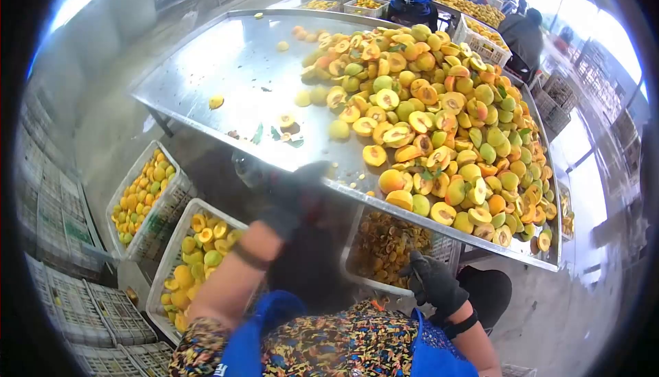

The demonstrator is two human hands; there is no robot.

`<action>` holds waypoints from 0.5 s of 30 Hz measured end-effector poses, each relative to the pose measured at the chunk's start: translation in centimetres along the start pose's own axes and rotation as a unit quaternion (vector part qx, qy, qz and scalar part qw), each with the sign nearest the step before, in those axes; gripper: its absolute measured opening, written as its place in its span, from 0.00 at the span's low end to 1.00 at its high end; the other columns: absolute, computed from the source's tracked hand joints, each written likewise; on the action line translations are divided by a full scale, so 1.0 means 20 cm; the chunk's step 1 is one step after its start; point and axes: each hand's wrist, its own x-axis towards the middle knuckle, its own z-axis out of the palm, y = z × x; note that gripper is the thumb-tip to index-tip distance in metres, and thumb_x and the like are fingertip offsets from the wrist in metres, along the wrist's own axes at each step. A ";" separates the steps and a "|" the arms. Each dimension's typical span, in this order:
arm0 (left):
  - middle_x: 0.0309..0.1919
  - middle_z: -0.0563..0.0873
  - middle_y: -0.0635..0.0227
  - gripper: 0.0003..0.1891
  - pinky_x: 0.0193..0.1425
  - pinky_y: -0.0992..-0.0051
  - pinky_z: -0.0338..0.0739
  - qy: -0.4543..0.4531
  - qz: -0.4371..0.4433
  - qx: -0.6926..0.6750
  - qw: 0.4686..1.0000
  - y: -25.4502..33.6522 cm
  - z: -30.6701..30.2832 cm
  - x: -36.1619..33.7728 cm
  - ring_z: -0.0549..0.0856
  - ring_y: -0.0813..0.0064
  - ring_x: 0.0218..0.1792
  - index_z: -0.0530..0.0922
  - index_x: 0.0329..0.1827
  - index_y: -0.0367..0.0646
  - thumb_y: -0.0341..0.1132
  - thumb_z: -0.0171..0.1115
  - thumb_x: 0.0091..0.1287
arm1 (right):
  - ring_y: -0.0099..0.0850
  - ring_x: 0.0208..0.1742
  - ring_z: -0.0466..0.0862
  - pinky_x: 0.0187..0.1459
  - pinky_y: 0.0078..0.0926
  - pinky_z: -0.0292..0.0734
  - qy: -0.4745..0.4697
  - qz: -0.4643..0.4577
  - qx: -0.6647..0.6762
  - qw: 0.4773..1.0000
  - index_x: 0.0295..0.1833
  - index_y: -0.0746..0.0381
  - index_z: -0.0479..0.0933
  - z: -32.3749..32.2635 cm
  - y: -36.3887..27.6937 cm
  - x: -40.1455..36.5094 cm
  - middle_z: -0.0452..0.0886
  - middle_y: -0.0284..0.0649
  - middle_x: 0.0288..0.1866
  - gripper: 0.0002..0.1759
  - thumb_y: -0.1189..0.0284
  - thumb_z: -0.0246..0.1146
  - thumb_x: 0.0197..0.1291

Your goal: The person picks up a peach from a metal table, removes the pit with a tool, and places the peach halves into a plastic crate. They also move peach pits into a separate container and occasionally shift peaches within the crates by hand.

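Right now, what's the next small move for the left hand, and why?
Probably shift the left hand rightward to the round orange fruit. The hand is by the table's near edge, and that fruit sits close to the same edge. The right hand is low beside the scrap crate. Blur hides whether the left already holds something.

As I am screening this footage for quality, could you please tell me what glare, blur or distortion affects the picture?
Head view: strong fisheye bending with dark, rounded borders; white glare on the metal table; washed-out daylight at upper right; left hand smeared, probably by motion; right hand and piled fruit noticeably clearer.
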 end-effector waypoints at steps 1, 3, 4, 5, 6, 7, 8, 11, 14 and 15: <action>0.50 0.82 0.57 0.16 0.58 0.66 0.73 -0.003 -0.009 -0.104 0.994 0.11 0.16 0.17 0.79 0.58 0.53 0.76 0.55 0.39 0.39 0.49 0.71 | 0.19 0.12 0.65 0.15 0.19 0.60 0.003 -0.006 -0.007 1.000 0.40 0.63 0.79 -0.02 -0.02 -0.01 0.68 0.30 0.16 0.27 0.48 0.52 0.67; 0.53 0.80 0.53 0.24 0.59 0.64 0.72 -0.251 -0.161 -0.132 0.945 0.40 0.14 0.47 0.79 0.57 0.55 0.74 0.58 0.41 0.50 0.49 0.69 | 0.18 0.13 0.65 0.15 0.19 0.60 0.014 -0.020 -0.022 0.999 0.40 0.61 0.80 -0.06 -0.04 -0.02 0.68 0.29 0.16 0.26 0.49 0.52 0.68; 0.53 0.80 0.52 0.26 0.59 0.64 0.72 -0.298 -0.179 -0.105 0.932 0.49 0.19 0.57 0.79 0.56 0.55 0.73 0.58 0.41 0.53 0.50 0.68 | 0.18 0.13 0.65 0.16 0.18 0.61 0.019 -0.018 -0.022 0.999 0.39 0.61 0.79 -0.10 -0.04 -0.03 0.68 0.29 0.16 0.25 0.49 0.52 0.68; 0.54 0.79 0.50 0.29 0.59 0.63 0.72 -0.344 -0.197 -0.077 0.915 0.55 0.23 0.64 0.79 0.56 0.54 0.73 0.58 0.41 0.56 0.50 0.66 | 0.17 0.14 0.66 0.16 0.18 0.61 0.023 -0.015 -0.023 0.999 0.39 0.61 0.79 -0.13 -0.03 -0.03 0.68 0.29 0.16 0.25 0.49 0.52 0.68; 0.55 0.78 0.51 0.25 0.60 0.63 0.72 -0.379 -0.197 -0.066 0.902 0.55 0.30 0.68 0.79 0.54 0.54 0.73 0.58 0.42 0.51 0.50 0.68 | 0.17 0.15 0.66 0.17 0.17 0.61 0.025 -0.011 -0.024 0.999 0.39 0.60 0.79 -0.16 -0.02 -0.03 0.68 0.29 0.16 0.25 0.49 0.52 0.68; 0.55 0.78 0.51 0.24 0.58 0.64 0.73 -0.344 -0.147 -0.076 0.924 0.49 0.42 0.67 0.80 0.54 0.53 0.74 0.58 0.42 0.50 0.50 0.68 | 0.18 0.14 0.67 0.17 0.17 0.62 0.033 -0.021 -0.012 0.999 0.39 0.62 0.79 -0.18 -0.02 -0.05 0.68 0.29 0.16 0.25 0.50 0.51 0.69; 0.54 0.78 0.52 0.23 0.56 0.65 0.74 -0.307 -0.098 -0.088 0.943 0.39 0.56 0.64 0.81 0.53 0.51 0.74 0.57 0.42 0.49 0.50 0.68 | 0.18 0.14 0.67 0.17 0.17 0.62 0.040 -0.029 -0.001 0.999 0.38 0.63 0.79 -0.19 -0.04 -0.08 0.68 0.30 0.15 0.26 0.50 0.50 0.70; 0.51 0.79 0.55 0.18 0.45 0.68 0.80 -0.164 -0.133 -0.511 0.833 0.35 0.41 0.50 0.83 0.58 0.42 0.77 0.54 0.43 0.43 0.57 0.65 | 0.17 0.17 0.68 0.19 0.18 0.63 0.034 -0.047 0.034 0.998 0.38 0.63 0.78 -0.21 -0.08 -0.12 0.69 0.29 0.17 0.24 0.52 0.51 0.70; 0.49 0.81 0.59 0.18 0.42 0.69 0.80 -0.040 -0.266 -0.619 0.738 0.68 -0.10 0.39 0.84 0.66 0.38 0.78 0.53 0.43 0.39 0.63 0.61 | 0.16 0.18 0.68 0.20 0.18 0.63 0.008 -0.114 0.048 0.992 0.38 0.62 0.77 -0.14 -0.17 -0.17 0.69 0.28 0.19 0.21 0.54 0.53 0.69; 0.49 0.82 0.60 0.19 0.43 0.69 0.80 -0.021 -0.162 -0.410 0.897 0.75 -0.19 0.34 0.84 0.67 0.38 0.78 0.54 0.43 0.38 0.65 0.60 | 0.16 0.18 0.68 0.20 0.18 0.62 -0.001 -0.143 0.045 0.989 0.38 0.62 0.77 -0.10 -0.19 -0.18 0.69 0.28 0.19 0.21 0.54 0.54 0.69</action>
